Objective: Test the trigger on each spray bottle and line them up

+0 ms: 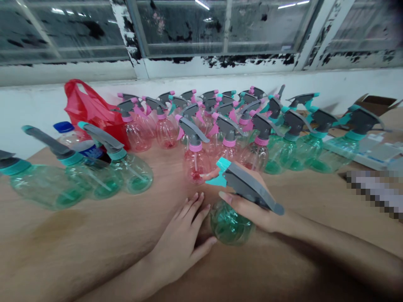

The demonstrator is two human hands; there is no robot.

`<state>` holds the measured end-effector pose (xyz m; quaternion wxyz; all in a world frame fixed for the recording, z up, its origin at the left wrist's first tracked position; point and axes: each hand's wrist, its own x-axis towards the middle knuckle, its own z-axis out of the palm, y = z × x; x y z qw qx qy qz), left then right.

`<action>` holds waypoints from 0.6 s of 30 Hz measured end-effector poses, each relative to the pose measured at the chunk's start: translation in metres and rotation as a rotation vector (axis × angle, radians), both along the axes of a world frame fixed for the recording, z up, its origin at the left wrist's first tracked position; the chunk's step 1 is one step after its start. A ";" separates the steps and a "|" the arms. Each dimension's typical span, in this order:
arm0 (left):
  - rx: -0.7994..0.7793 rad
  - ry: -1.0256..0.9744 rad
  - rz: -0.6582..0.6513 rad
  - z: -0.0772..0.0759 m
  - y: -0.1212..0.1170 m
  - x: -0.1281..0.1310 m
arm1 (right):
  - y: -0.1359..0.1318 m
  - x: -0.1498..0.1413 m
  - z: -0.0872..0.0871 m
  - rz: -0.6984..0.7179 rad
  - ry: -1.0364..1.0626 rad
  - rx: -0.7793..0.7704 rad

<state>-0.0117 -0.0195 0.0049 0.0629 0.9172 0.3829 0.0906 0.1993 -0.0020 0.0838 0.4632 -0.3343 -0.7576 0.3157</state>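
My right hand (pixel 252 205) is wrapped round the neck of a green spray bottle (pixel 231 224), just under its grey head with a turquoise nozzle and trigger. The bottle leans a little in the grip; its base is low over or on the table, I cannot tell which. Flat on the wood beside it lies my left hand (pixel 178 243), fingers stretched out, thumb close to the bottle's side. Straight beyond the hands stands a pink spray bottle (pixel 197 163) with a grey and pink head.
Pink and green spray bottles (pixel 283 155) crowd the back of the wooden table (pixel 119 235). Several green ones (pixel 103 184) stand at the left, near a red plastic bag (pixel 91 109) and a blue-capped drink bottle (pixel 67 134). At the right are a cardboard box (pixel 376 102) and a pale tray (pixel 352 151).
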 end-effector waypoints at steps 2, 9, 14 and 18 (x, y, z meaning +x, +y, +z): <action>-0.002 -0.005 0.002 0.001 0.001 0.000 | 0.000 0.000 0.000 0.011 0.037 -0.003; -0.002 -0.002 0.006 0.001 0.000 0.000 | -0.002 -0.001 0.005 -0.015 0.032 0.002; -0.006 -0.012 0.006 0.001 0.000 0.000 | -0.002 0.001 0.006 0.026 0.076 -0.058; 0.001 -0.014 0.004 0.001 -0.001 0.000 | 0.000 0.002 0.001 0.060 0.091 -0.031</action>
